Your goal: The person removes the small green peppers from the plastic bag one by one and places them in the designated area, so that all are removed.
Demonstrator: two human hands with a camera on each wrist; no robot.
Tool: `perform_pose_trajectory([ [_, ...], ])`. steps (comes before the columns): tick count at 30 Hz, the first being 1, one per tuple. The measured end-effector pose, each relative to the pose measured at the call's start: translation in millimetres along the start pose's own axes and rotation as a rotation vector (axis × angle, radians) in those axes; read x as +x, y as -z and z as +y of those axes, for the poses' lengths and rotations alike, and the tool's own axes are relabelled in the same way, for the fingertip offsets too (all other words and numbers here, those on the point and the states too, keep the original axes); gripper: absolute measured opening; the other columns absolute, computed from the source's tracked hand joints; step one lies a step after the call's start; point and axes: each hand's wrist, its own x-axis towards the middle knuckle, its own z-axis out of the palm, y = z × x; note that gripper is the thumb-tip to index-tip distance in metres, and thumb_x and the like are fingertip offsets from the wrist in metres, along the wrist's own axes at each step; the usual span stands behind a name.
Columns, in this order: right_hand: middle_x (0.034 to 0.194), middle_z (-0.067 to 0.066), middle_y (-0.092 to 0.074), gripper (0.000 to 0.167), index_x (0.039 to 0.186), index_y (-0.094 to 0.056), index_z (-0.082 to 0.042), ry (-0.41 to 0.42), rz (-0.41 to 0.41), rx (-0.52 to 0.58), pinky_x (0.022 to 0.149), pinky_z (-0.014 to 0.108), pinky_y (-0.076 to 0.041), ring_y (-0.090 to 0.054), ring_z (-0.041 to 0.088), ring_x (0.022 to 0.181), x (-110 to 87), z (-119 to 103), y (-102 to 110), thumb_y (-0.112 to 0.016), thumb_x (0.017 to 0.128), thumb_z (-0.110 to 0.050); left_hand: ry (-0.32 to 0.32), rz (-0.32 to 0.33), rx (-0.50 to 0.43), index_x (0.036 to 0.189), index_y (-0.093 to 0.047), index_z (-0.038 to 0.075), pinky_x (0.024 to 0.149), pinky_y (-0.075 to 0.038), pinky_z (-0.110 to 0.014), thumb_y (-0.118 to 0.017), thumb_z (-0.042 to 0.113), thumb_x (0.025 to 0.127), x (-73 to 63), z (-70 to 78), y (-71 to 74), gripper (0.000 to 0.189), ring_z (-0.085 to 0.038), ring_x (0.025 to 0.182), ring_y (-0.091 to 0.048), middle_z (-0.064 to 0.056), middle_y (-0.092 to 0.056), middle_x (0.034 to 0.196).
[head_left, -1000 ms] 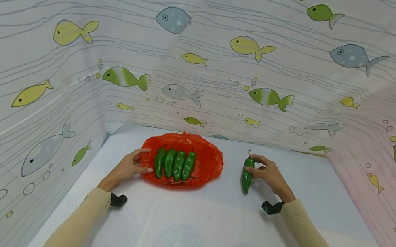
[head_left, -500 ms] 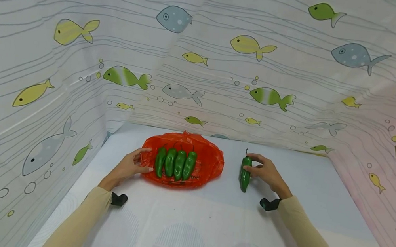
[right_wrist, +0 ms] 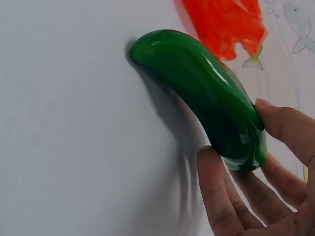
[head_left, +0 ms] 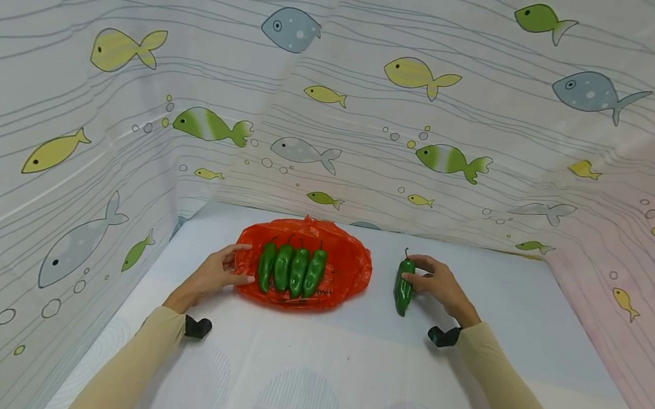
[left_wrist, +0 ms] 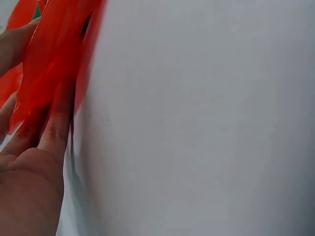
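Observation:
A crumpled red plastic bag [head_left: 351,266] lies at the back of the table with several green chili peppers [head_left: 281,268] side by side on it. My left hand [head_left: 212,279] holds the bag's left edge. In the left wrist view, some fingers [left_wrist: 59,123] lie behind the translucent red plastic [left_wrist: 54,59], and another digit rests on its other side. To the right of the bag, my right hand [head_left: 442,287] grips a single glossy green chili pepper [head_left: 404,291] near its stem end, between thumb and fingers. The right wrist view shows this pepper [right_wrist: 197,83] slanting, its tip at the tabletop.
The white tabletop [head_left: 313,348] has pale printed shapes toward the front. Fish-patterned sheets [head_left: 365,122] enclose it at the back and both sides. A dark wrist camera mount [head_left: 197,327] sits on the left wrist, and another dark mount [head_left: 444,337] on the right.
My right hand has shifted slightly left with the chili pepper in its grip. My left hand keeps its place on the bag, and the peppers on the bag have not moved.

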Motion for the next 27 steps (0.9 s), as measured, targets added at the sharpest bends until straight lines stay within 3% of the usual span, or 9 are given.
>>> perform_pose_trajectory([
  [9,0.153,0.023,-0.046,0.067,0.150,-0.049,-0.007,-0.050,0.016,-0.019,0.084,0.041,-0.059,-0.060,0.034,0.117,2.9,4,-2,-0.077,0.095,-0.033,-0.006,0.002,-0.007,0.151,-0.048,0.016,0.102,-0.049,-0.045,-0.087,0.018,0.084,1.8,-1.2,-0.9,0.077,-0.037,0.125,-0.053,-0.021,-0.049,0.146],
  [18,0.151,0.022,-0.049,0.061,0.148,-0.051,-0.004,-0.046,0.034,-0.050,0.080,0.039,-0.059,-0.060,0.035,0.118,2.3,4,-1,-0.075,0.096,-0.025,-0.012,0.003,0.003,0.152,-0.047,0.016,0.104,-0.046,-0.048,-0.086,0.017,0.085,0.8,-1.1,-0.1,0.077,-0.038,0.127,-0.051,-0.021,-0.048,0.148],
  [21,0.151,0.020,-0.050,0.061,0.148,-0.051,-0.006,-0.036,0.047,-0.091,0.085,0.042,-0.058,-0.059,0.036,0.121,-0.5,0,2,-0.075,0.097,-0.029,-0.016,0.000,0.009,0.152,-0.047,0.015,0.104,-0.045,-0.046,-0.086,0.018,0.086,1.0,-1.2,-0.3,0.077,-0.038,0.128,-0.050,-0.021,-0.046,0.149],
  [27,0.149,0.018,-0.052,0.061,0.148,-0.052,-0.010,0.000,0.095,-0.171,0.101,0.055,-0.048,-0.056,0.037,0.126,-4.6,-11,7,-0.074,0.097,-0.035,-0.036,-0.006,-0.023,0.152,-0.046,0.011,0.095,-0.050,-0.031,-0.087,0.014,0.084,1.4,-1.3,-0.4,0.079,-0.036,0.124,-0.054,-0.023,-0.051,0.145],
])
